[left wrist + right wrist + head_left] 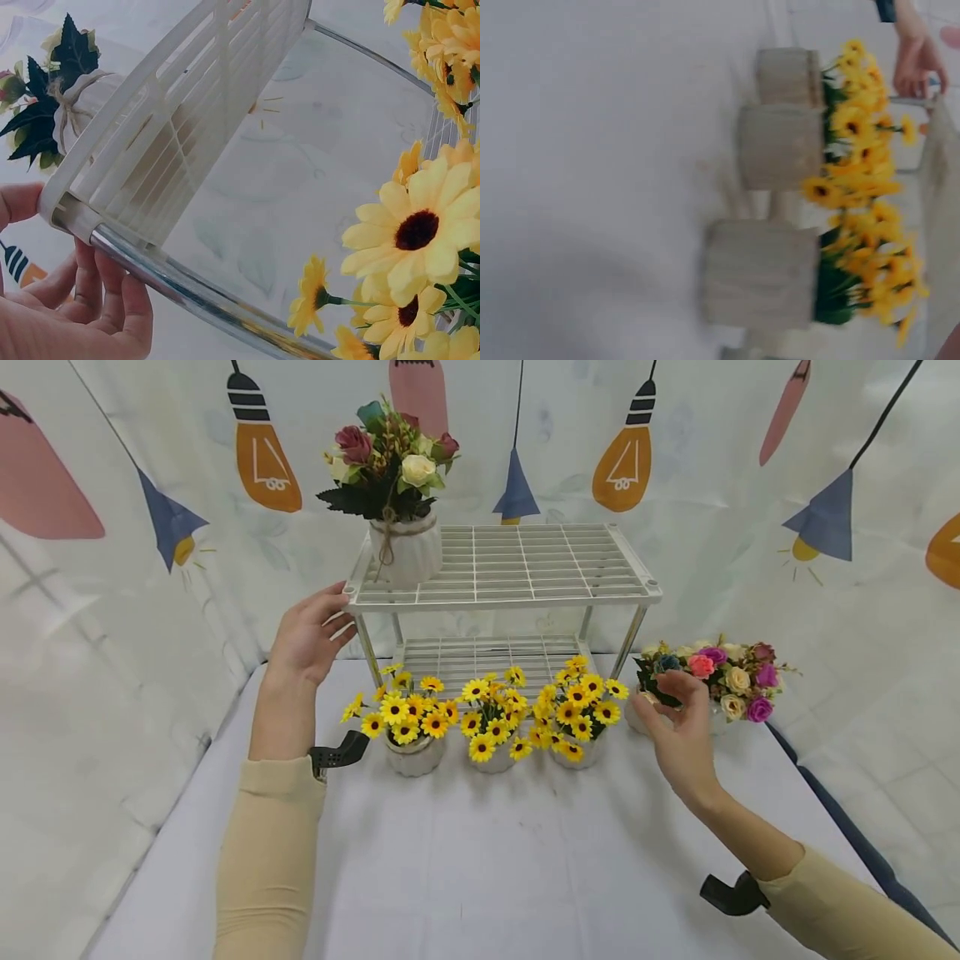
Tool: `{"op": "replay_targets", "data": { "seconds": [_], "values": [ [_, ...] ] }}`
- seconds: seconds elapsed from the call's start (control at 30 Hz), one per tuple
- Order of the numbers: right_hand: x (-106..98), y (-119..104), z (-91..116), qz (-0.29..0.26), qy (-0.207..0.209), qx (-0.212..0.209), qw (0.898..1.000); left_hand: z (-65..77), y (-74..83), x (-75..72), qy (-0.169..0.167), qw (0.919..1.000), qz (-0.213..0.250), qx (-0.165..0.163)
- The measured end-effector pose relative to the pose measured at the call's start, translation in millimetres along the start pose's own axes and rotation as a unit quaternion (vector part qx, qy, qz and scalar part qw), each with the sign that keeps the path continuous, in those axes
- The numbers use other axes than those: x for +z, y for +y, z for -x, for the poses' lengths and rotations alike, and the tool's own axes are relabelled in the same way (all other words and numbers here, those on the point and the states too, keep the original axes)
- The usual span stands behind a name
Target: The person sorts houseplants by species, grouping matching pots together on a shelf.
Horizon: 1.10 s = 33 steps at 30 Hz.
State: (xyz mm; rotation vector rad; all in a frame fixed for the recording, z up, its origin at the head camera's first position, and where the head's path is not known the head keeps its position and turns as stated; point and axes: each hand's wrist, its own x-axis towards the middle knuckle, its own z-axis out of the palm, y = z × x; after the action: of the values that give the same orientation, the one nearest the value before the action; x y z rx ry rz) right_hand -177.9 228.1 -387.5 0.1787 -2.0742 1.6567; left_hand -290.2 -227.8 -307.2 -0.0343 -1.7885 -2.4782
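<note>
My left hand (306, 639) grips the left front corner of a white two-tier wire rack (517, 605). In the left wrist view, its thumb lies on the corner and the fingers (112, 300) curl by the metal leg (180, 281). My right hand (686, 739) hovers with loosely bent fingers and nothing in them, before the pots of mixed roses (738, 681). A pot of roses (408, 550) tied with twine stands on the rack's top left. Three pots of yellow daisy-like flowers (408, 710) stand in a row before the rack.
A white cloth (495, 860) covers the table. Behind it hangs a curtain (712, 477) printed with bulbs and lamps. The rack's lower shelf (480, 652) sits behind the yellow flowers. The right wrist view is blurred.
</note>
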Motion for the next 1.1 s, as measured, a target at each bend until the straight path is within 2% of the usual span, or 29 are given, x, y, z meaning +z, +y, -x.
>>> {"op": "replay_targets", "data": {
  "seconds": [0.27, 0.47, 0.6, 0.73, 1.1],
  "values": [
    [-18, 41, 21, 0.006, 0.058, 0.092, 0.994, 1.2, 0.3, 0.2, 0.007, 0.9999, 0.005, -0.005],
    [-20, 77, 18, 0.015, 0.126, 0.12, 0.985, 1.3, 0.9, -0.5, 0.007, 1.0, 0.003, -0.001],
    [-19, 97, 13, 0.048, 0.129, 0.165, 0.977, -0.2, 1.6, 0.9, 0.0, 1.0, 0.005, -0.001],
    [-16, 113, 8, 0.051, 0.117, 0.207, 0.97, -0.5, 3.3, 0.8, -0.003, 0.9999, 0.011, 0.001],
    [-8, 144, -16, 0.08, 0.141, 0.202, 0.966, -0.4, -0.7, 0.7, 0.0, 0.9999, 0.017, 0.0]
  ]
}}
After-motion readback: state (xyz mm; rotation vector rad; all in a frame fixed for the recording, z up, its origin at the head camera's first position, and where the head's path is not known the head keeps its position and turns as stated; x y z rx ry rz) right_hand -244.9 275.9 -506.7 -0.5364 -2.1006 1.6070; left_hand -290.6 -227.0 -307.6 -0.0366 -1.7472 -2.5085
